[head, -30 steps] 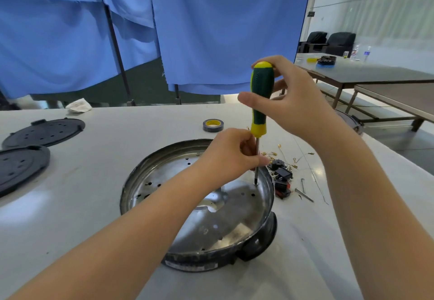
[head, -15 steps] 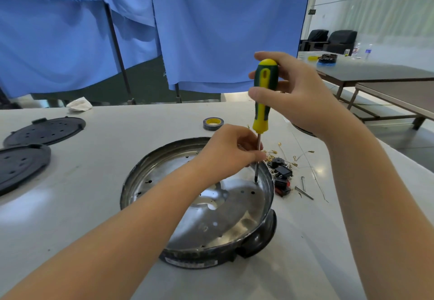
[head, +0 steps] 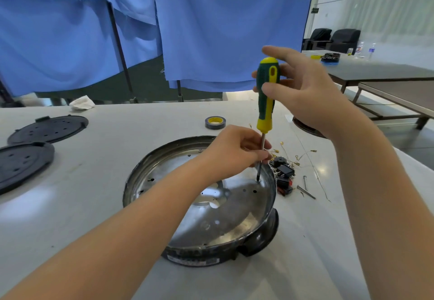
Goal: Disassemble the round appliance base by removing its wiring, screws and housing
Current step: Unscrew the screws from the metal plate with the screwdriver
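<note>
The round appliance base (head: 164,163), a shiny metal pan in a black housing, lies on the white table (head: 94,205). A screwdriver (head: 266,97) with a green and yellow handle stands upright, its tip on the pan floor near the far right rim. My left hand (head: 237,149) pinches the metal shaft low down. My right hand (head: 303,95) holds the handle between thumb and fingers, with the index finger stretched out above it. Removed wires with gold terminals (head: 296,156) and small black switch parts (head: 285,175) lie right of the base.
Two black perforated round covers (head: 50,128) (head: 21,162) lie at the left. A roll of tape (head: 215,122) sits behind the base. Loose screws (head: 305,189) lie at the right. Blue curtains hang behind; other tables stand at the far right.
My right hand has loosened and shifted round the handle, its index finger now stretched out. The screwdriver stays upright in the same spot, and my left hand keeps pinching the shaft.
</note>
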The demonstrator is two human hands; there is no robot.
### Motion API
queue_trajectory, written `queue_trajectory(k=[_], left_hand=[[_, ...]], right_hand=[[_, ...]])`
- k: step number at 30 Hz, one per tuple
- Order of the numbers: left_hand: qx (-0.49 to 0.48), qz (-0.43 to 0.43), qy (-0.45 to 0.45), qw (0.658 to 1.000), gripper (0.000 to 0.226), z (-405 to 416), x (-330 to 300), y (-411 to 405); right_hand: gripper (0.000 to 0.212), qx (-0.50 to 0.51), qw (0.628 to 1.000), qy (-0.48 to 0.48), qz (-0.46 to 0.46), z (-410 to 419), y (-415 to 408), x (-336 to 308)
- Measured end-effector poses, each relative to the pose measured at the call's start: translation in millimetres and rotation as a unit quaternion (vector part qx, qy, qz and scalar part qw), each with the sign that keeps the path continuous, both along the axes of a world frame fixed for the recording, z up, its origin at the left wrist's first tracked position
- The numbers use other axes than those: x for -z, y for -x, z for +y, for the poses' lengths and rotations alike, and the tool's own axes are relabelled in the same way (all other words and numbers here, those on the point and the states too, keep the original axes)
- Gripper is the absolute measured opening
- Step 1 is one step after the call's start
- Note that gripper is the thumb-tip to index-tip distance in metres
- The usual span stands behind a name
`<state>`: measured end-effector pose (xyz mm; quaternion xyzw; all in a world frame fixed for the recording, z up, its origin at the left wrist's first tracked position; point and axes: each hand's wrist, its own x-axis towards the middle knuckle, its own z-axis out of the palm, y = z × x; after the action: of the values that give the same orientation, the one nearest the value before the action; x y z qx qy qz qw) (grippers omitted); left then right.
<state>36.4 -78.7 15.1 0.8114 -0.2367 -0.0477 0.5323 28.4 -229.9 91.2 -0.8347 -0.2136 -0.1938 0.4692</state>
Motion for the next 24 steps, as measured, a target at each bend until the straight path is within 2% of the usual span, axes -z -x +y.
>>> queue_trajectory(k=[2,8,12,15,19,24], left_hand=[[-0.024,-0.026,-0.006,0.999,0.007,-0.3,0.2,-0.6],[-0.07,-0.071,-0.041,0.994,0.023,-1.9,1.0,-0.8],[-0.026,-0.018,-0.007,0.999,0.011,1.9,0.1,-0.2],[-0.004,0.023,0.015,1.0,0.016,2.7,-0.1,0.4],[-0.031,-0.004,0.009,0.999,0.008,1.6,-1.2,-0.1],[-0.063,-0.038,-0.01,0.997,0.018,-2.0,0.8,-1.6]], right_hand=[[0.054,-0.01,1.0,0.001,0.001,1.3,0.0,1.0],[0.049,0.072,0.992,0.09,-0.048,5.1,-3.2,6.1],[0.047,0.065,0.995,0.067,-0.04,0.8,-3.1,4.8],[0.055,0.023,0.999,0.037,-0.004,-2.5,-3.8,1.9],[0.058,-0.03,0.999,-0.002,0.024,-1.9,-3.4,2.3],[0.053,0.051,0.997,0.061,0.0,-1.1,-3.4,4.5]])
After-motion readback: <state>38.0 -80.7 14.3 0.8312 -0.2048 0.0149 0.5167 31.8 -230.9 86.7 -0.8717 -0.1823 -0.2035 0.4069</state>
